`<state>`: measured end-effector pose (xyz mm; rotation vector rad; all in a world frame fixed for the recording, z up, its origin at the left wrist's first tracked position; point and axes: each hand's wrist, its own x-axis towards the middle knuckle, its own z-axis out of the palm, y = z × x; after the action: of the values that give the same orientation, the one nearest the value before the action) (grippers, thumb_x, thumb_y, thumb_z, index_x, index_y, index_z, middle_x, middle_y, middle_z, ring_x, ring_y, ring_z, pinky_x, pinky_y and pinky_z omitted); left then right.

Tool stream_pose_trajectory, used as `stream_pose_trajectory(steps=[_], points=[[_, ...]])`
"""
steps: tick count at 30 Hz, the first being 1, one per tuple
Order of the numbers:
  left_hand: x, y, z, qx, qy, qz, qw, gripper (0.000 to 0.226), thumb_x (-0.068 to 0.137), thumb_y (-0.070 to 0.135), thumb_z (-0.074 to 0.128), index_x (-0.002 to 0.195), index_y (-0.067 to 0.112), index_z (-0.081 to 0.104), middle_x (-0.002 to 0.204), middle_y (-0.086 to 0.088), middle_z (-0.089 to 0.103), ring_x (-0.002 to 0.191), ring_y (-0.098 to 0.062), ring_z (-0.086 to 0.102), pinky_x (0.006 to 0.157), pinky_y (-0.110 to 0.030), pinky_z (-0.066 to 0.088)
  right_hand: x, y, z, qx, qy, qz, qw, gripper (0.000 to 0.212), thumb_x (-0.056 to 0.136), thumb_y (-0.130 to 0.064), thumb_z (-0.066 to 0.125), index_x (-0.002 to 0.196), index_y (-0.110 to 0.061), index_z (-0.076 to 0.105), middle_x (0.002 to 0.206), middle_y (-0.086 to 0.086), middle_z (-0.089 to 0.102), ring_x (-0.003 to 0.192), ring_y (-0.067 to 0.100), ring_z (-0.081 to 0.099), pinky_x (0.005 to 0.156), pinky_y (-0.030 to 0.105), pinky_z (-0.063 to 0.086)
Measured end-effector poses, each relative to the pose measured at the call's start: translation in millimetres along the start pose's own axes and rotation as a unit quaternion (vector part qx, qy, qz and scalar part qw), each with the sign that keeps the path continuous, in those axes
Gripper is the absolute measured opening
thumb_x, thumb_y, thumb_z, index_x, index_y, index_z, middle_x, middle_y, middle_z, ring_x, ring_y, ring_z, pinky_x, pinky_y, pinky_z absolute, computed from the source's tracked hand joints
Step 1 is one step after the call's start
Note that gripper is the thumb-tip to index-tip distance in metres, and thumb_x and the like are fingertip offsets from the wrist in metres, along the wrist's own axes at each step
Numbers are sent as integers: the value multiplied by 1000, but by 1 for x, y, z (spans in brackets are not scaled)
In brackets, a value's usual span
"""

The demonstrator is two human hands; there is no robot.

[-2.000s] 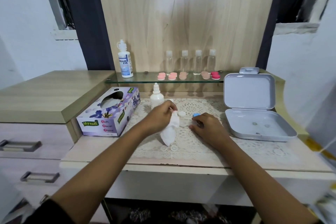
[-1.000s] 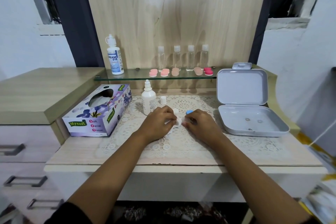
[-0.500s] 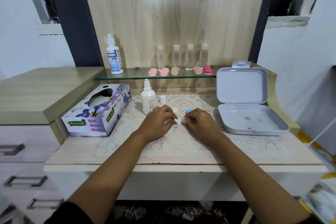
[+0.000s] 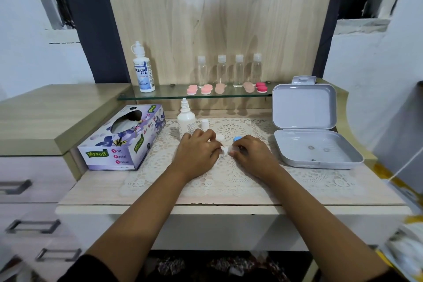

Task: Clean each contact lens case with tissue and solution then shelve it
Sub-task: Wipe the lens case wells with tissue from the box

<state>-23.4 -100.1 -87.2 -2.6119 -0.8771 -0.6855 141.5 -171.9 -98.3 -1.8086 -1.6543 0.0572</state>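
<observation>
Contact lens case (image 4: pixel 234 148) lies on the lace mat (image 4: pixel 229 181) at the middle of the desk, pinned under the curled fingertips of my right hand (image 4: pixel 254 154). Only a pale sliver of plastic shows, so I cannot tell its shape. My left hand (image 4: pixel 196 152) is bunched round a crumpled white tissue (image 4: pixel 223 150), and the wad touches the case. Just behind my knuckles sit a round white cap (image 4: pixel 220 137) and a round blue cap (image 4: pixel 237 139), both loose on the openwork mat. Behind my left hand stands the solution bottle (image 4: pixel 186 120), smooth white plastic with its nozzle bare, and its small lid (image 4: pixel 204 124) is upright beside it. The flowered cardboard tissue box (image 4: pixel 123 142) closes off the left side. The grey box (image 4: pixel 313 151), round-cornered with its hinged lid raised, closes off the right. Both are well apart from my hands. The desk's front edge runs under my forearms. Behind everything, the glass shelf (image 4: pixel 164 95) carries flat pink cases (image 4: pixel 207 89), four clear bottles (image 4: pixel 239 71) and a taller white bottle (image 4: pixel 143 71) against the wood-grain panel
</observation>
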Motion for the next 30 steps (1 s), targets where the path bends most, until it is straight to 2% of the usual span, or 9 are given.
stream_pose_trajectory(steps=[4,8,12,16,18,20,23,25,30], points=[[3,0,0,-15,0,24,1000,32,82,35,42,81,20,70,88,6,61,78,-20,58,62,-31,37,0,0,0,-3,0,-1,1000,19,86,-27,62,96,-12,68,99,6,61,94,27,53,81,34,42],[6,0,4,-122,-55,0,991,22,93,25,48,106,15,62,110,5,52,106,-19,40,83,-31,28,1,1,1,-1,-3,-3,1000,18,85,-28,62,94,-13,67,96,4,60,93,28,53,81,37,43],[8,-1,10,-235,-93,-64,965,21,94,23,52,111,14,61,110,10,48,108,-18,32,92,-28,26,1,1,1,1,-3,0,1000,19,85,-28,62,96,-14,67,96,3,60,93,27,53,82,37,43],[9,-6,12,-287,-110,-93,947,20,90,21,59,109,16,65,109,8,51,109,-21,36,99,-35,30,1,1,1,-6,-7,2,1000,20,85,-29,63,98,-14,66,100,4,60,95,27,53,84,37,43],[9,-7,12,-323,-106,-104,935,12,88,24,62,99,23,66,103,14,52,109,-21,41,98,-38,32,1,1,0,-4,-9,5,1000,20,85,-29,63,99,-15,66,100,3,60,95,27,52,84,37,43],[9,-7,10,-371,-85,-119,917,7,85,25,63,88,31,62,94,20,53,106,-19,48,95,-35,37,0,0,0,-5,-12,8,1000,21,85,-29,62,100,-15,66,100,3,59,96,26,52,85,37,43],[10,-4,5,-432,-41,-148,889,11,86,11,62,88,22,62,91,17,54,98,-11,53,84,-11,36,0,-2,-2,-10,-17,12,1000,21,87,-28,60,102,-14,65,100,4,58,97,26,51,86,36,42],[8,-3,2,-448,-16,-158,880,11,86,9,63,90,18,64,92,16,53,93,-4,52,78,-1,33,0,-4,-3,-19,-22,11,1000,23,87,-28,58,102,-12,65,97,4,55,95,27,51,84,35,42],[6,-2,-1,-489,46,-179,852,16,82,8,68,95,17,69,89,7,47,87,0,49,78,-2,35,-1,-5,-2,-13,-27,17,999,28,87,-29,57,109,-12,62,101,9,56,99,29,51,85,35,41]])
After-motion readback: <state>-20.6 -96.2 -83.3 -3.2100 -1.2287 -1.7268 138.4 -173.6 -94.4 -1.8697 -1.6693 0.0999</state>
